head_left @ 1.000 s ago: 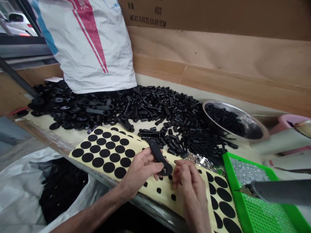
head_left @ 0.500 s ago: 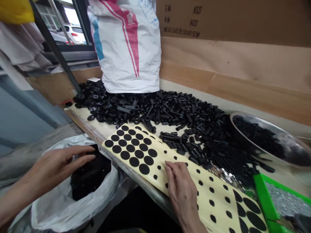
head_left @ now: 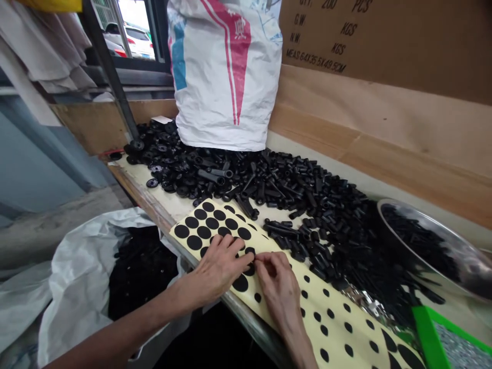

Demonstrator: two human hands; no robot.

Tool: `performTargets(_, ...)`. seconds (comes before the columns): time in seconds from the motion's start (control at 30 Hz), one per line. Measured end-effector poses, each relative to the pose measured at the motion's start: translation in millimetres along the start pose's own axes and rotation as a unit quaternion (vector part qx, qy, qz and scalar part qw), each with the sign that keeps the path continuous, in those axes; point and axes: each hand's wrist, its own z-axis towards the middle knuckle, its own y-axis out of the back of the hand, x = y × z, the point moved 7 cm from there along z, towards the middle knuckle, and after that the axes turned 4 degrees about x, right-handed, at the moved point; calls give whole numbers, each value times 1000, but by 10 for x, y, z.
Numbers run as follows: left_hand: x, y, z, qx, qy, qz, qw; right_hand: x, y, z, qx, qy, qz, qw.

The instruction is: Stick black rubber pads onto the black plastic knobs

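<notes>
A pale yellow sheet bearing black round stickers, large ones at its far left end and small dots along its middle, lies on the table edge in front of me. Across the large round stickers rests my left hand, fingers spread, thumb stretched to the right. The thumb meets the fingertips of my right hand at the edge of one large sticker. My right thumb and forefinger are pinched together there; whatever is between them is too small to make out.
Black plastic parts lie heaped behind the sheet. A white sack stands at the back. To the right are a metal bowl and a green bin. Below left hangs an open white bag holding black pieces.
My left hand has moved right, from above the open bag onto the sheet beside my right hand. The right fingertips now meet the left thumb. The whole view has shifted slightly.
</notes>
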Motion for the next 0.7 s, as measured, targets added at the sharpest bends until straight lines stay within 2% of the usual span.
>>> performTargets(0.13, -12, 0, -4, 5, -3, 14, 1000, -27, -5, -17, -29, -24, 15, 999)
performTargets(0.4, -20, 34, 37, 22, -10, 11, 1000, 17, -50, -5, 35, -15, 71, 997)
performTargets(0.53, 67, 116, 67, 26, -12, -50, 998, 50, -10, 8, 62, -5, 119, 991)
performTargets(0.7, 220, 231, 147, 25, 56, -170, 984, 53, 59, 19, 78, -11, 190, 979)
